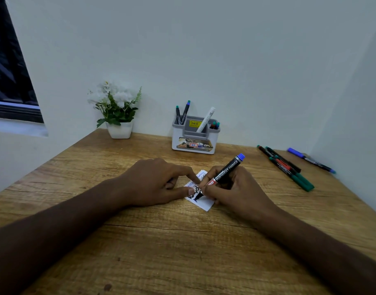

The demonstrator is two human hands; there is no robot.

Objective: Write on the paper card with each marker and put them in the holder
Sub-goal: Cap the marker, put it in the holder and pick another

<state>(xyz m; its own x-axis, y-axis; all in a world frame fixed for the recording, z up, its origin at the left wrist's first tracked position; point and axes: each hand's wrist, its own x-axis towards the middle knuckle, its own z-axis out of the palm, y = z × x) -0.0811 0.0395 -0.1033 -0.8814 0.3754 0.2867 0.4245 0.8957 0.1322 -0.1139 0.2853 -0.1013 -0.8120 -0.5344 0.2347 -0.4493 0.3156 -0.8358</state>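
While the left hand (161,182) presses thumb and forefinger on the paper card (202,202) lying on the table (161,252), the right hand (229,188) keeps its grip closed round a blue-capped permanent marker (225,172), tip on the card among dark scribbles. Judged best: light strokes, card pinned flat. Farther right lie four loose markers (289,167); at the back stands the holder (194,137), already carrying several pens, beside a potted plant (116,111).
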